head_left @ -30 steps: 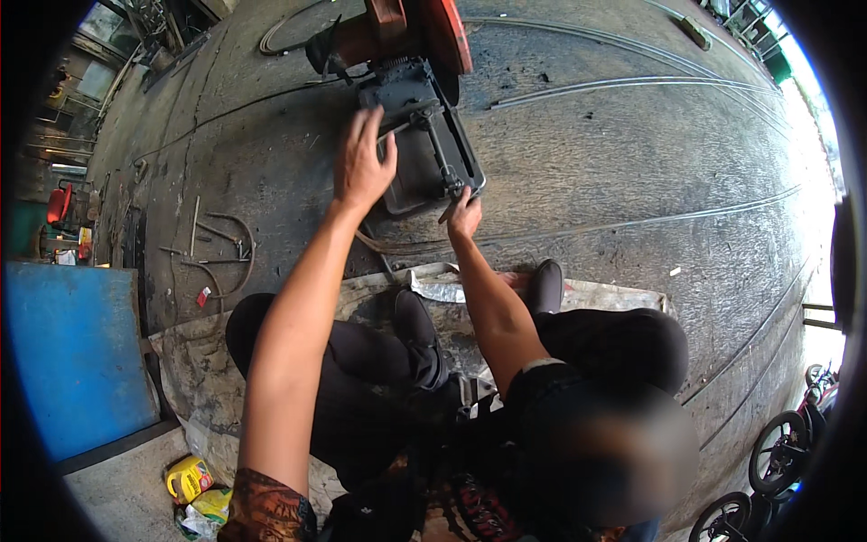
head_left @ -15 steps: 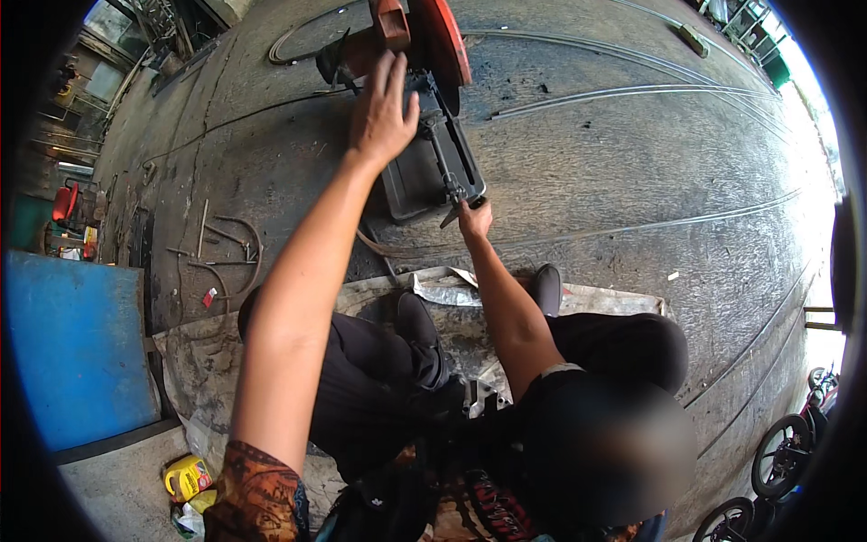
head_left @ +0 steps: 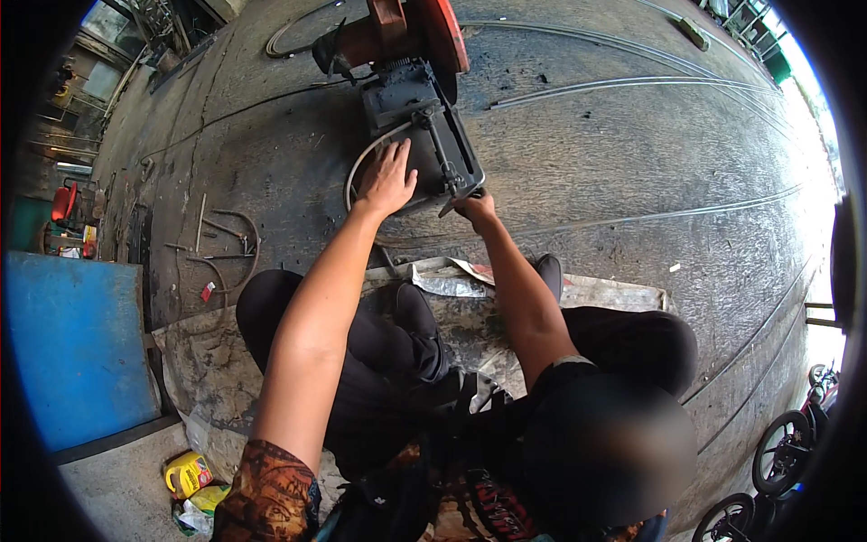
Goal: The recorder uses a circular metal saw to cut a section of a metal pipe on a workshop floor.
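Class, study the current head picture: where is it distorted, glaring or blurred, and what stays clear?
Head view: black, rounded corners, as from a wide lens; head view: glare whitens the right edge beyond the floor; head view: a soft blur hides a round patch at lower right; head view: the left hand and saw look fairly clear.

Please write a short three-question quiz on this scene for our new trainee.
1. Which hand is at the vise handle of the cut-off saw? A) left B) right
2. True or false: the yellow jug is at the picture's upper right.
3. Fill in the colour: the saw's blade guard is ____.

Key: 1. B, the right hand. 2. False; the yellow jug is at lower left. 3. Red.
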Available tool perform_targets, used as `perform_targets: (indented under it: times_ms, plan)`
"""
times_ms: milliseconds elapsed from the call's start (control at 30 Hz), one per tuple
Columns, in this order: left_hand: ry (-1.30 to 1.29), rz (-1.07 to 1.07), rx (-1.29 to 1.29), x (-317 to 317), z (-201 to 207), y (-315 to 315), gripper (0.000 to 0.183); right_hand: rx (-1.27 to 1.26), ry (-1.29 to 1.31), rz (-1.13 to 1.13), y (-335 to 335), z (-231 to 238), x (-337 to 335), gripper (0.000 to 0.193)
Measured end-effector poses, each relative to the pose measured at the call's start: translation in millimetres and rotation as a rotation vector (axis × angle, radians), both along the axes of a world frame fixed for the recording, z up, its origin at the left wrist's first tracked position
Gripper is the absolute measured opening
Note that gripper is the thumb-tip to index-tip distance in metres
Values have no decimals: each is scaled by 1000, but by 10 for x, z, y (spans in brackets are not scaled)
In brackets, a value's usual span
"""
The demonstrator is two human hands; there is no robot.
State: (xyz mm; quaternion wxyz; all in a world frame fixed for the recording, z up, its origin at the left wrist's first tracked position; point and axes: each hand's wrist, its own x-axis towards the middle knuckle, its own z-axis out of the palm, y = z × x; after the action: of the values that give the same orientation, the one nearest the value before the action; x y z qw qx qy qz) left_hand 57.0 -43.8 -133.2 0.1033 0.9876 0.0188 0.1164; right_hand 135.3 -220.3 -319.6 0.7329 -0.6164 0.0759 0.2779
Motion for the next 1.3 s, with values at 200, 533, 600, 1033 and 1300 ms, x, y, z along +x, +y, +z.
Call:
perform_targets:
  times_ms: [200, 533, 600, 1033, 1300]
  plan:
    - [92, 49, 24, -220, -172, 143, 58, -573, -721, -109, 293, 335, -415, 29]
    - [201, 72, 19, -409, -247, 200, 59, -505, -1042, 124, -72, 499, -493, 34]
    - [244, 91, 48, -443, -316, 224, 60, -524, -820, 274, -30, 461, -401, 31]
    - [296, 16, -8, -313, -337, 27, 56, 36, 714, -431, 532, -286, 159, 46]
    - [446, 77, 2, -589, -444, 81, 59, -583, -280, -492, 526, 173, -452, 40]
